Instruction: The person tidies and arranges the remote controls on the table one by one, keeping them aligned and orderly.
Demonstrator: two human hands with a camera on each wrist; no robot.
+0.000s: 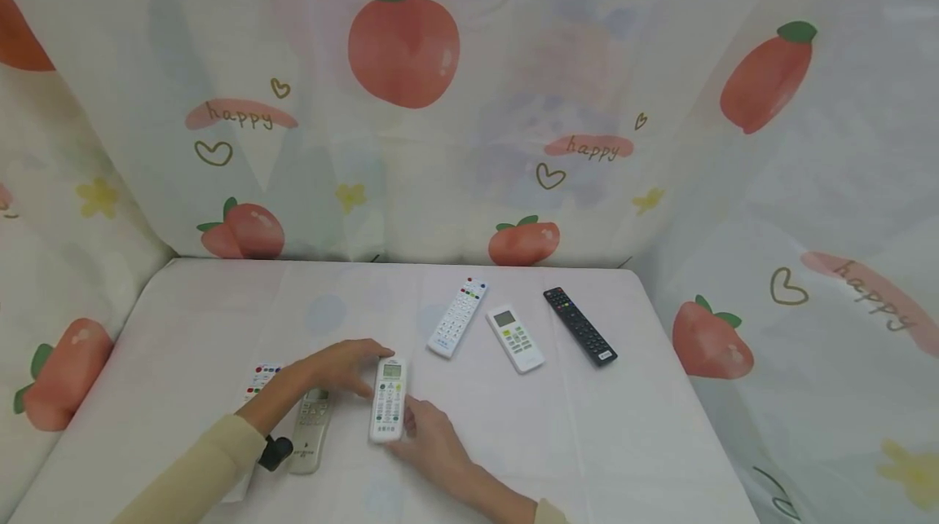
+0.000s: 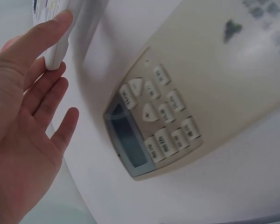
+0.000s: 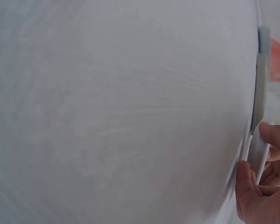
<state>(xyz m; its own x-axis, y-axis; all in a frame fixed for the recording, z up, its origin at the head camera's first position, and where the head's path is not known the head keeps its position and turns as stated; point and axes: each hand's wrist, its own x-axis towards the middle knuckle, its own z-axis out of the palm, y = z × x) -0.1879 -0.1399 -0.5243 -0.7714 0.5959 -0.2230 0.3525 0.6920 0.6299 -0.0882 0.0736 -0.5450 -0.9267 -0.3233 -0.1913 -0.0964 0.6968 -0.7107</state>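
Observation:
A white remote control [image 1: 387, 406] with a small display is held between both hands near the table's front middle. My left hand [image 1: 343, 366] pinches its upper end with thumb and fingers; the left wrist view shows the thumb on its edge and the other fingers partly extended. At its lower right side, my right hand [image 1: 438, 444] grips it, thumb and fingertips on the edges in the right wrist view. Just left of it lies a beige remote control [image 1: 311, 436], partly under the left wrist. Another white remote control [image 1: 262, 376] is mostly hidden by the left forearm.
Farther back on the white-covered table [image 1: 623, 442] lie a white remote with coloured buttons [image 1: 458, 317], a white remote with a display [image 1: 516, 339] and a black remote [image 1: 579, 327]. Fruit-printed cloth [image 1: 440, 149] encloses the back and sides.

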